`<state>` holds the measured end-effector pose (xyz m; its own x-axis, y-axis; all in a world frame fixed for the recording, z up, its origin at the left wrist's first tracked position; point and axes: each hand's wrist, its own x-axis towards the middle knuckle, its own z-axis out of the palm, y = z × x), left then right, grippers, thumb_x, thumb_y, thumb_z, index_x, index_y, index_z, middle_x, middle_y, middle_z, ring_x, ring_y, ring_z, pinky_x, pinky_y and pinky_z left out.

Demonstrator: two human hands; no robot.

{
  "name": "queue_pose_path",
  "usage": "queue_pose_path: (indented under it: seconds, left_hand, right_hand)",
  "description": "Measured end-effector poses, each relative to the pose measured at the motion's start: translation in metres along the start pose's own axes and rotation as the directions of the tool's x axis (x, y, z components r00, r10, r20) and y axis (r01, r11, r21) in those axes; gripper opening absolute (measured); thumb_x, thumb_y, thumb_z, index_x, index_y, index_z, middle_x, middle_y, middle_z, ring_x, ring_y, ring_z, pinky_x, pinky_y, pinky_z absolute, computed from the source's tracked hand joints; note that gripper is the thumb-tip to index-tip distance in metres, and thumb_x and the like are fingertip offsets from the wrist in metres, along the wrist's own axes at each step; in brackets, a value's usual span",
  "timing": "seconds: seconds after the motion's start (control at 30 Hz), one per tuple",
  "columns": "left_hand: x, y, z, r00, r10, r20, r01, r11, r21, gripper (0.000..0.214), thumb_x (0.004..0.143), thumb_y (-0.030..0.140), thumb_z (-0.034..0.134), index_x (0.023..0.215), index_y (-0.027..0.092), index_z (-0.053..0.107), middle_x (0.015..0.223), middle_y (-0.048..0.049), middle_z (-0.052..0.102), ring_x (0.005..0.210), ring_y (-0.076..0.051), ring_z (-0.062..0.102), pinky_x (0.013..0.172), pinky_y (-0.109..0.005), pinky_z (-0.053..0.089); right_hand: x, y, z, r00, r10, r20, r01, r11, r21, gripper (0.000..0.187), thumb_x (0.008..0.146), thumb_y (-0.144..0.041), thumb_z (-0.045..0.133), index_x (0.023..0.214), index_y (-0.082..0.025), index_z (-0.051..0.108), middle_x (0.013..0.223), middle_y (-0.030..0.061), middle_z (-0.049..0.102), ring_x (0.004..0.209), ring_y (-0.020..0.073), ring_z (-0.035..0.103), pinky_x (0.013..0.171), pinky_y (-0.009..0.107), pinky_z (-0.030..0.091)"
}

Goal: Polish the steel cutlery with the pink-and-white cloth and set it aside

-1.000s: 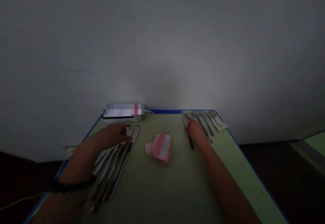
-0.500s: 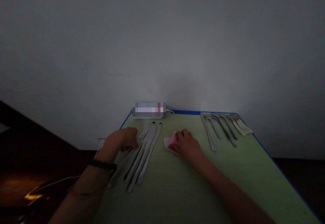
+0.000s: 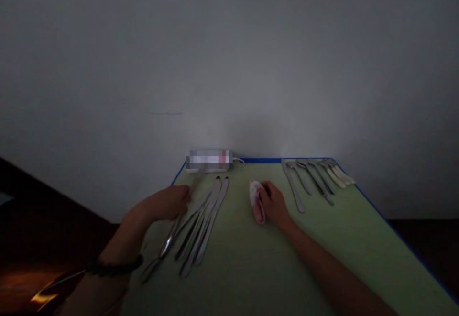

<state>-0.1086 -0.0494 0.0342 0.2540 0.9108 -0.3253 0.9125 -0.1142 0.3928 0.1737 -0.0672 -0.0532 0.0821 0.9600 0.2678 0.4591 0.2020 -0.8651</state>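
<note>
My left hand [image 3: 172, 202] is closed on a spoon at the table's left side. The spoon's handle [image 3: 198, 180] sticks up past my fingers, blurred, and in line below lies a shiny bowl [image 3: 166, 246]; my fingers hide the middle. Another spoon-like end [image 3: 149, 270] lies closer to me. Just right of this hand, several table knives [image 3: 210, 223] lie in a loose, overlapping bunch. My right hand [image 3: 276, 203] grips a folded pink and white cloth [image 3: 256, 201] over the middle of the table.
More cutlery [image 3: 310, 182] lies in a row at the back right, some with pale handles [image 3: 339, 177]. A white box-like thing [image 3: 210, 163], blurred out, with a cable stands at the back left. Behind the green table [image 3: 247, 268] with its blue edge rises a grey wall [image 3: 229, 58].
My left hand has lifted the spoon's handle end off the bunch. My right hand has turned the cloth upright and shifted it slightly right; it lay flatter before.
</note>
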Motion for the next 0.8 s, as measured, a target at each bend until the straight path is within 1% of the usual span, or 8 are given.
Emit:
queue_pose_path:
  seconds: [0.1, 0.13, 0.2, 0.27, 0.37, 0.43, 0.57, 0.8]
  left_hand:
    - [-0.009, 0.025, 0.014, 0.996, 0.070, -0.052, -0.079, 0.977, -0.200, 0.033, 0.088, 0.040, 0.022, 0.073, 0.019, 0.043, 0.058, 0.0013, 0.056, 0.046, -0.012, 0.058, 0.045, -0.021, 0.043]
    - [-0.010, 0.035, 0.023, 0.994, 0.085, -0.076, -0.109, 0.901, -0.419, 0.035, 0.088, 0.044, 0.022, 0.075, 0.019, 0.043, 0.058, 0.0029, 0.053, 0.041, -0.011, 0.054, 0.040, -0.020, 0.041]
    - [-0.007, 0.054, 0.045, 0.992, 0.026, -0.124, -0.109, 0.674, -0.730, 0.033, 0.086, 0.049, 0.031, 0.080, 0.020, 0.044, 0.050, 0.0091, 0.040, 0.028, -0.006, 0.035, 0.029, -0.017, 0.026]
    - [-0.001, 0.068, 0.067, 0.999, 0.024, -0.028, -0.035, 0.368, -0.929, 0.029, 0.085, 0.048, 0.038, 0.090, 0.020, 0.048, 0.049, 0.0112, 0.030, 0.028, -0.004, 0.021, 0.028, -0.014, 0.015]
    - [0.010, 0.076, 0.089, 0.984, 0.156, 0.080, 0.086, -0.030, -0.996, 0.024, 0.084, 0.033, 0.045, 0.098, 0.015, 0.053, 0.055, 0.0075, 0.036, 0.038, -0.005, 0.032, 0.035, -0.015, 0.022]
    - [0.013, 0.077, 0.096, 0.978, 0.191, 0.079, 0.113, -0.177, -0.978, 0.023, 0.081, 0.022, 0.050, 0.101, 0.011, 0.055, 0.065, 0.0026, 0.045, 0.050, -0.006, 0.042, 0.042, -0.017, 0.031]
    - [0.005, 0.083, 0.104, 0.979, 0.201, 0.015, 0.062, -0.229, -0.971, 0.030, 0.079, 0.013, 0.056, 0.109, 0.012, 0.054, 0.078, -0.0017, 0.051, 0.065, -0.009, 0.050, 0.054, -0.020, 0.038]
    - [-0.009, 0.090, 0.110, 0.991, 0.127, -0.031, -0.035, 0.026, -0.999, 0.034, 0.083, 0.036, 0.055, 0.114, 0.027, 0.048, 0.062, 0.0070, 0.046, 0.036, -0.002, 0.031, 0.033, -0.014, 0.020]
  right_hand:
    - [0.003, 0.008, -0.007, 0.995, 0.090, -0.051, -0.075, 0.966, 0.247, 0.016, 0.079, -0.029, 0.038, 0.077, -0.019, 0.051, 0.070, -0.0010, 0.054, 0.065, 0.0137, 0.050, 0.062, 0.025, 0.038]
    - [0.004, 0.009, -0.009, 0.995, 0.089, -0.043, -0.073, 0.954, 0.290, 0.015, 0.078, -0.029, 0.038, 0.076, -0.019, 0.050, 0.070, -0.0016, 0.053, 0.065, 0.0136, 0.049, 0.063, 0.025, 0.038]
    - [0.004, 0.009, -0.011, 0.997, 0.072, -0.002, -0.068, 0.940, 0.334, 0.014, 0.077, -0.028, 0.039, 0.079, -0.020, 0.049, 0.072, -0.0016, 0.053, 0.068, 0.0137, 0.049, 0.065, 0.025, 0.039]
    - [0.004, 0.008, -0.011, 0.997, 0.067, 0.029, -0.073, 0.935, 0.348, 0.016, 0.076, -0.027, 0.039, 0.085, -0.020, 0.050, 0.078, -0.0001, 0.055, 0.073, 0.0144, 0.050, 0.068, 0.025, 0.040]
    - [0.006, 0.006, -0.012, 0.995, 0.103, 0.015, -0.101, 0.923, 0.370, 0.020, 0.076, -0.026, 0.037, 0.091, -0.020, 0.049, 0.087, 0.0021, 0.056, 0.080, 0.0157, 0.052, 0.074, 0.027, 0.041]
    - [0.007, 0.006, -0.013, 0.992, 0.123, -0.010, -0.109, 0.908, 0.405, 0.019, 0.077, -0.027, 0.037, 0.090, -0.020, 0.049, 0.088, 0.0023, 0.056, 0.083, 0.0160, 0.052, 0.075, 0.027, 0.041]
    - [0.008, 0.008, -0.013, 0.993, 0.114, -0.035, -0.084, 0.877, 0.473, 0.018, 0.078, -0.028, 0.040, 0.091, -0.021, 0.049, 0.088, 0.0014, 0.055, 0.080, 0.0148, 0.052, 0.073, 0.026, 0.042]
    - [0.011, 0.014, -0.009, 0.990, 0.085, 0.108, -0.130, 0.844, 0.521, 0.021, 0.070, -0.029, 0.055, 0.089, -0.019, 0.054, 0.080, 0.0002, 0.057, 0.073, 0.0140, 0.052, 0.068, 0.025, 0.041]
